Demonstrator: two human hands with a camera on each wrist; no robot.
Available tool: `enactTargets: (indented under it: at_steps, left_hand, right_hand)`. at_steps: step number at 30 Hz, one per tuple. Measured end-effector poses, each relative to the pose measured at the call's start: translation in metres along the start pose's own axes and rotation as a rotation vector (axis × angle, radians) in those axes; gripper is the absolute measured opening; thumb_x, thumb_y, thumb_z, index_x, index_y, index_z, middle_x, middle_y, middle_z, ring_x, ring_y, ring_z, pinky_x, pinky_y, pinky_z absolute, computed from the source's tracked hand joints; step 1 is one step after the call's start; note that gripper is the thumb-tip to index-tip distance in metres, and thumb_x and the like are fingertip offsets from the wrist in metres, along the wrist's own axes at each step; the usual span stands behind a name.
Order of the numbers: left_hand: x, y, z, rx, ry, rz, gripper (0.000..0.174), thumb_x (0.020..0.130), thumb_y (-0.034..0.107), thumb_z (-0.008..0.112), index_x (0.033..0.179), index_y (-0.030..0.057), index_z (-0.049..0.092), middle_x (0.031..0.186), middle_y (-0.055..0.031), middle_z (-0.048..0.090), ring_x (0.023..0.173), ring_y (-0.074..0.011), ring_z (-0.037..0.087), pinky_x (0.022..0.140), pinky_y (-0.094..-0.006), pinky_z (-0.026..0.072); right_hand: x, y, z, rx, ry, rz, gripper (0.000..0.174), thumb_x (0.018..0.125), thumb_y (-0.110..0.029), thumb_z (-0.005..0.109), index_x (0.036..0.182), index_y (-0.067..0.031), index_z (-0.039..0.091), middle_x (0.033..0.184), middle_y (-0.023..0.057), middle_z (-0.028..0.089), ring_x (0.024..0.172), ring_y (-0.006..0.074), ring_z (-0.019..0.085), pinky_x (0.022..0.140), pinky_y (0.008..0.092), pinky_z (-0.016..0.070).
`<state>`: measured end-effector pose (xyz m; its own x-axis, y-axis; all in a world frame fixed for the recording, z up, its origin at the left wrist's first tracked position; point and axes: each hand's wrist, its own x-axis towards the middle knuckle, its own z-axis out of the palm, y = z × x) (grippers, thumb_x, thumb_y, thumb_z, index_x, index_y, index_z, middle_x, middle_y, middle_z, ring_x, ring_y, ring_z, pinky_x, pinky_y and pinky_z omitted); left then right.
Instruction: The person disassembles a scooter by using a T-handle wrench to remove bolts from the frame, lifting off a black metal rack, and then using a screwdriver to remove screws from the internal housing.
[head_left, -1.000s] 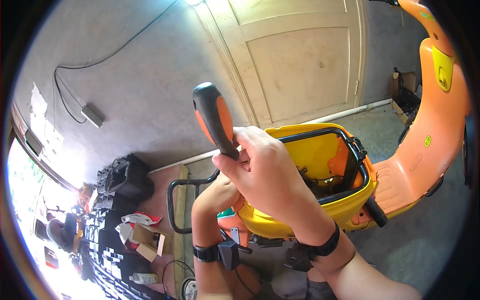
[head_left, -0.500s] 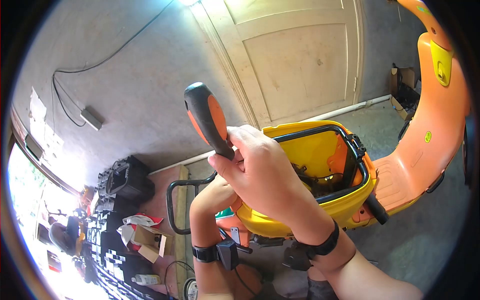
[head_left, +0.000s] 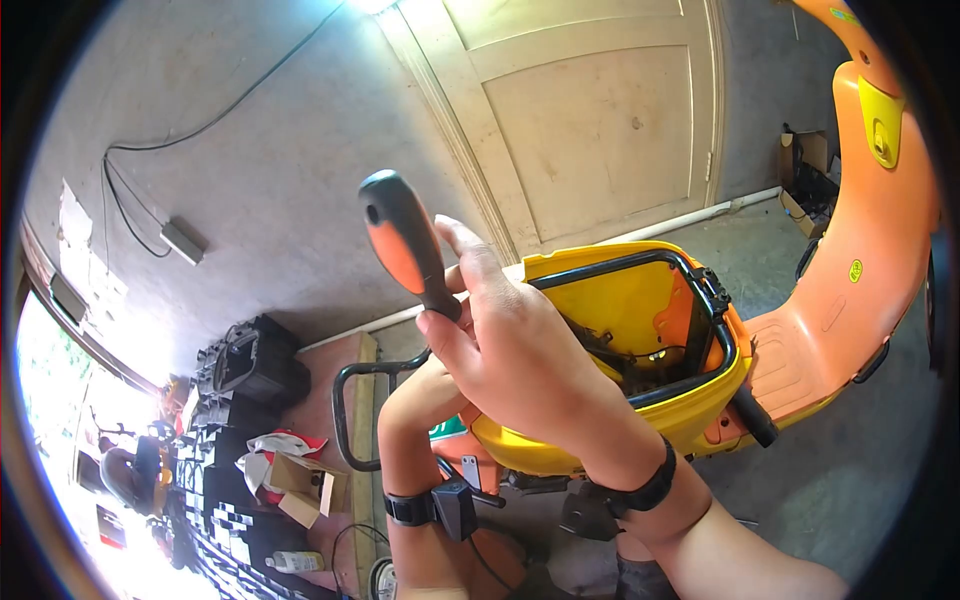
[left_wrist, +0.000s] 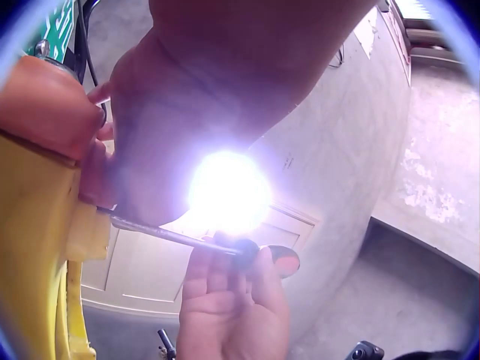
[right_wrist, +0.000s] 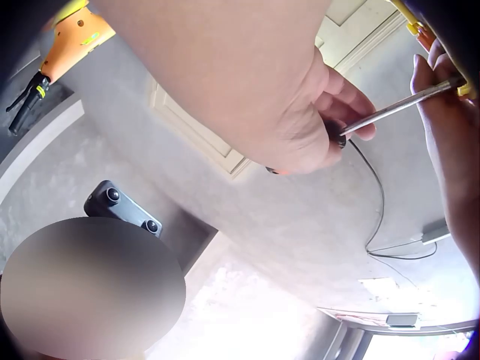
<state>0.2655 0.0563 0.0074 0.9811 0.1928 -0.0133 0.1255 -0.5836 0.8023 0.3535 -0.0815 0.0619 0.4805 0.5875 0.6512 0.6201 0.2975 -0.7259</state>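
Observation:
In the head view, my right hand (head_left: 520, 335) holds a screwdriver (head_left: 400, 245) by the narrow lower end of its black and orange handle, with the index finger lifted off it. The handle points up and left. Its metal shaft (right_wrist: 405, 103), in the right wrist view, runs to a yellow part of the scooter beside my left hand (right_wrist: 444, 124). The left wrist view has the left hand (left_wrist: 150, 161) against the scooter's orange and yellow body panel (left_wrist: 34, 232), fingers partly hidden behind the edge. I cannot tell whether it grips the panel.
The orange scooter (head_left: 870, 240) stands ahead with its yellow storage well (head_left: 630, 295) uncovered. A black rear rack bar (head_left: 345, 415) is left of my hands. Black crates (head_left: 255, 355), an open cardboard box (head_left: 305, 487) and a bottle (head_left: 293, 561) lie at left, near the wall.
The screwdriver handle has shifted left and turned about its length, the orange inlay now facing differently. My right index finger has lifted from the handle. The left arm stays nearly in place.

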Motion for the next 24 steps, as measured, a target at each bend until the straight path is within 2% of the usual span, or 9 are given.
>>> enactTargets:
  at_steps: [5,8,10,15,16,19,22,23,24]
  left_hand:
    - [0.000,0.000,0.000,-0.009,0.007,-0.002,0.036,0.096,0.022,0.036,0.118,0.0007,0.056,0.132,-0.0219,0.043,0.121,-0.0353,0.038,0.108,-0.0398,0.0273]
    - [0.001,0.000,0.000,-0.005,0.009,-0.004,0.036,0.096,0.022,0.037,0.118,0.0007,0.056,0.132,-0.0219,0.043,0.121,-0.0353,0.038,0.108,-0.0398,0.0272]
    - [0.000,0.001,0.000,-0.005,0.014,-0.006,0.036,0.096,0.022,0.037,0.118,0.0008,0.056,0.132,-0.0218,0.043,0.121,-0.0353,0.038,0.108,-0.0398,0.0272]
    - [-0.001,0.000,0.000,-0.006,0.015,-0.009,0.036,0.096,0.022,0.037,0.119,0.0008,0.055,0.132,-0.0218,0.043,0.121,-0.0352,0.038,0.108,-0.0397,0.0272]
    - [-0.001,0.000,0.000,-0.006,0.014,-0.010,0.036,0.096,0.022,0.037,0.119,0.0008,0.055,0.132,-0.0217,0.043,0.121,-0.0352,0.038,0.108,-0.0397,0.0272]
    - [-0.001,-0.001,0.000,-0.008,0.013,-0.010,0.037,0.096,0.022,0.037,0.119,0.0008,0.055,0.132,-0.0217,0.043,0.121,-0.0352,0.038,0.108,-0.0397,0.0271]
    - [-0.001,-0.002,0.000,-0.012,0.011,-0.007,0.037,0.096,0.022,0.037,0.119,0.0008,0.055,0.132,-0.0217,0.043,0.121,-0.0351,0.038,0.108,-0.0397,0.0271]
    - [-0.002,-0.002,-0.001,-0.016,0.013,-0.007,0.037,0.096,0.022,0.037,0.119,0.0009,0.055,0.132,-0.0217,0.043,0.121,-0.0351,0.038,0.108,-0.0396,0.0271]
    - [-0.002,-0.002,-0.001,-0.017,0.015,-0.005,0.037,0.096,0.022,0.037,0.119,0.0009,0.055,0.132,-0.0216,0.043,0.121,-0.0351,0.038,0.108,-0.0396,0.0271]
  right_hand:
    - [0.000,0.001,0.001,-0.008,-0.001,-0.002,0.054,0.091,-0.009,0.051,0.135,0.0124,0.028,0.086,0.0236,0.061,0.075,0.0388,0.063,0.069,0.0415,0.0493]
    - [-0.001,0.001,0.005,-0.028,0.018,-0.034,0.054,0.091,-0.008,0.050,0.135,0.0138,0.027,0.086,0.0248,0.061,0.079,0.0392,0.063,0.070,0.0430,0.0487]
    - [-0.001,0.000,0.005,0.004,0.009,-0.012,0.051,0.091,-0.009,0.051,0.133,0.0116,0.031,0.094,0.0243,0.059,0.080,0.0373,0.061,0.073,0.0415,0.0480]
    - [0.003,0.002,0.006,-0.058,0.134,-0.196,0.046,0.089,-0.020,0.061,0.125,0.0033,0.045,0.097,0.0193,0.053,0.073,0.0315,0.054,0.070,0.0382,0.0469]
    - [0.002,-0.001,0.003,-0.059,0.116,-0.120,0.048,0.088,-0.027,0.066,0.122,0.0021,0.050,0.095,0.0171,0.053,0.074,0.0303,0.054,0.069,0.0381,0.0463]
    - [0.002,-0.003,0.003,-0.057,0.130,-0.123,0.047,0.084,-0.026,0.070,0.118,0.0021,0.055,0.089,0.0148,0.054,0.073,0.0301,0.054,0.068,0.0375,0.0461]
    - [0.004,-0.003,0.000,-0.013,0.073,-0.171,0.059,0.084,-0.014,0.068,0.137,-0.0022,0.043,0.097,0.0212,0.061,0.080,0.0339,0.060,0.073,0.0401,0.0484]
    - [0.004,-0.002,0.000,-0.011,0.069,-0.174,0.059,0.084,-0.014,0.068,0.137,-0.0022,0.043,0.097,0.0212,0.061,0.080,0.0339,0.060,0.073,0.0401,0.0484]
    - [0.005,-0.001,0.000,0.004,0.065,-0.179,0.064,0.086,-0.009,0.065,0.142,-0.0045,0.035,0.100,0.0229,0.061,0.081,0.0352,0.061,0.075,0.0388,0.0489]
